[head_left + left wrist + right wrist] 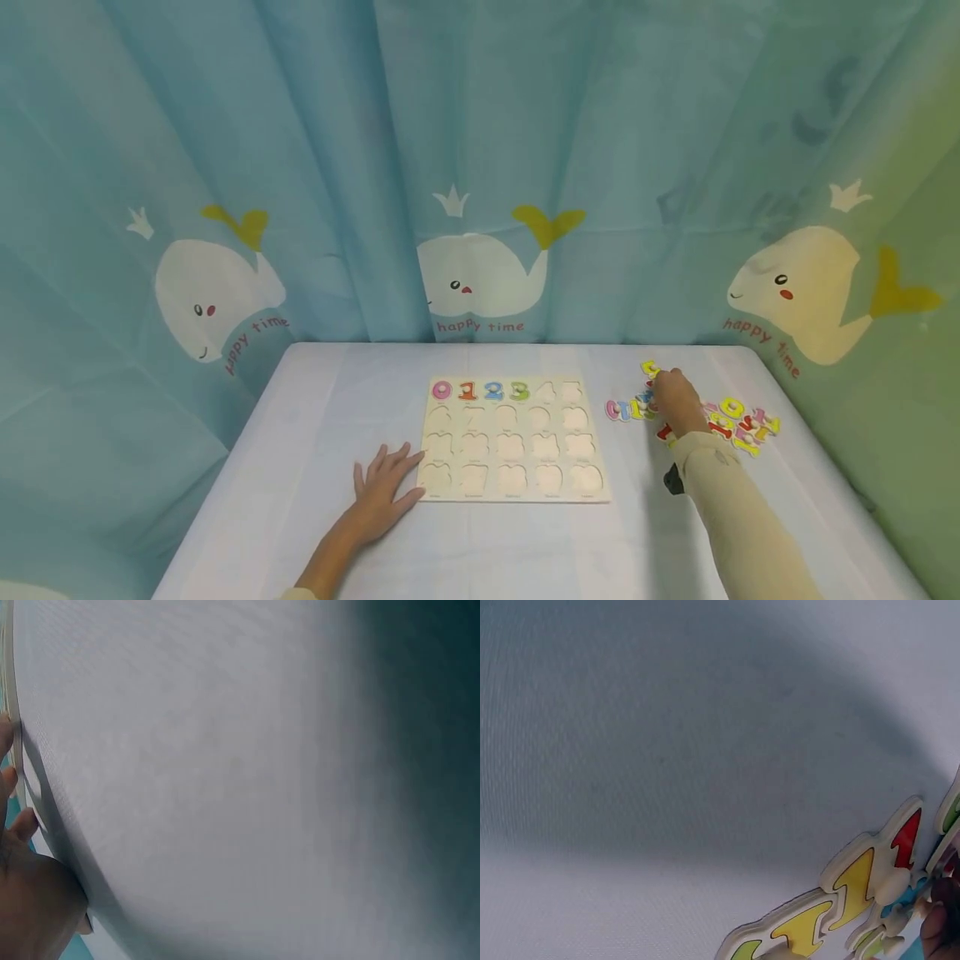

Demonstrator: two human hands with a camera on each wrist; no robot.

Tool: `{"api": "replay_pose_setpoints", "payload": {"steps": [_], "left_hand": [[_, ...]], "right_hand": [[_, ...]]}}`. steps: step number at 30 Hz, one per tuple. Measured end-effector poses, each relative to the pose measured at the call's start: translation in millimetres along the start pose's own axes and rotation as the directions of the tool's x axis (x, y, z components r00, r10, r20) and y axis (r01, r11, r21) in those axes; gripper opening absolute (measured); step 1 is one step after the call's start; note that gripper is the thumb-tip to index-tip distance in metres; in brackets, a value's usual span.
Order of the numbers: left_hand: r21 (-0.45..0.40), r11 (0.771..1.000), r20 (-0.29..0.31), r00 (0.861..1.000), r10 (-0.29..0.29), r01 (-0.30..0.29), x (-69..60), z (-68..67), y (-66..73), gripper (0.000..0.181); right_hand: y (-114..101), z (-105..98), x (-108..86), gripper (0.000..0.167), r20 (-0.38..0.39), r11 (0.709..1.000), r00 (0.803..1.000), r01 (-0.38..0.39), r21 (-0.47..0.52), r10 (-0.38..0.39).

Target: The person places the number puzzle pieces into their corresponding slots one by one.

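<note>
A blue curtain [480,100] with 3 whales [480,275] behind a white table [322,392].

Right sleeve [742,521]: pale cream-beige, long, creased near the cuff [697,447]. Small black object [673,480] beside cuff; detail too small to resolve. Left sleeve [298,594]: similar cream, only edge visible. Left hand [386,490], right hand [675,402]: bare.

Curtain [480,125]: we read "happy time" [480,327] under each of three whales [480,275].
Board [528,450]: we read 0, 1, 2, 3 on top-row pieces [468,391] (the tiny captions [512,497] defeat us).
</note>
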State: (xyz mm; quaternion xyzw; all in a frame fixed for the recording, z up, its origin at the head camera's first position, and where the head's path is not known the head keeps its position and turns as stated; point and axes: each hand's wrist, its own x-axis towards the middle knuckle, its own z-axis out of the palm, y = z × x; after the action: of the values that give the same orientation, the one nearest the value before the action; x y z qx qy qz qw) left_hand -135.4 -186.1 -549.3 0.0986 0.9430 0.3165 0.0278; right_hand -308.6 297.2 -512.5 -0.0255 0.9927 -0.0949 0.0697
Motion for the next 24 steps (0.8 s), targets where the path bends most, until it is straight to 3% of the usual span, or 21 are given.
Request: {"api": "replay_pose_setpoints", "payload": {"steps": [5,14,20,24], "left_hand": [[-0.001,1.000,0.016,1.000,-0.001,0.001,-2.3,-0.7,1.9,0.051],[-0.006,1.000,-0.009,1.000,0.029,-0.029,-0.4,-1.1,3.3,0.051],[0.010,1.000,-0.011,1.000,0.024,-0.024,-0.1,-0.1,0.1,0.051],[0.010,1.000,-0.008,1.000,0.017,-0.017,-0.6,0.2,-1.2,0.051]], "right_hand": [[2,4,-1.6,0.033,0.018,1.000,1.000,-0.013,-0.025,0.014],[-1,3,8.5,0.044,-0.033,0.999,0.999,0.027,-0.042,-0.028],[-17,0,11.8,0.016,-0.138,0.993,0.989,0.072,0.096,-0.059],[-34,3,16.8,0.013,-0.178,0.980,0.977,0.142,0.142,-0.116]]}}
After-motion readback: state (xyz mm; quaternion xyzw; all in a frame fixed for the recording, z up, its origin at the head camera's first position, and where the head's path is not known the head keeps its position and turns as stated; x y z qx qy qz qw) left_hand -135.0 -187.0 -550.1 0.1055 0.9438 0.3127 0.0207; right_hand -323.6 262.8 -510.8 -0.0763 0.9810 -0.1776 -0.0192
